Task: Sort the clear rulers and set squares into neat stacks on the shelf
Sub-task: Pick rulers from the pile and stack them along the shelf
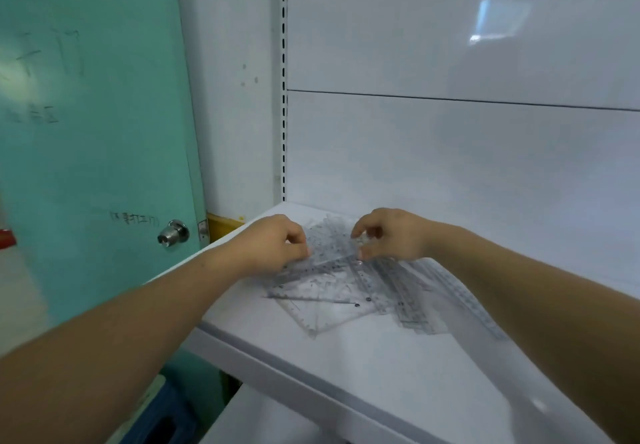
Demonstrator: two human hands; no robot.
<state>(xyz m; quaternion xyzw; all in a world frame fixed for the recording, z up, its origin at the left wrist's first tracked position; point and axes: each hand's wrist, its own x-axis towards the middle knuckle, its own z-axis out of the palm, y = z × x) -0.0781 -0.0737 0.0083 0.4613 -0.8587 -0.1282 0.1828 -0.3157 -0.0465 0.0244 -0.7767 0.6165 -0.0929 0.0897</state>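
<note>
- Mixed pile (346, 291) of clear rulers & set squares lies mid-frame on the white shelf (381, 374). We see no neat stacks yet.
- A big set square (311, 312) juts out at the pile's 7 o'clock. The long rulers (450, 298) fan toward 4 o'clock.
- One clear ruler (334, 256) sits atop the heap at 12 o'clock, held btwn both our hands.
- Our left hand (273, 244), at 10 o'clock, has its fingers curled and pinches the ruler's left end.
- Our right hand (391, 236), at 1 o'clock, has thumb & forefinger nipped on the other end.
- Step, we reckon: early on, separating one piece from the heap.
- Next move needs: lift it w/o dragging its neighbours, then start a ruler stack on bare shelf.
- A teal door (86, 132) w/ a knob (173, 232) stands at 9 o'clock.
</note>
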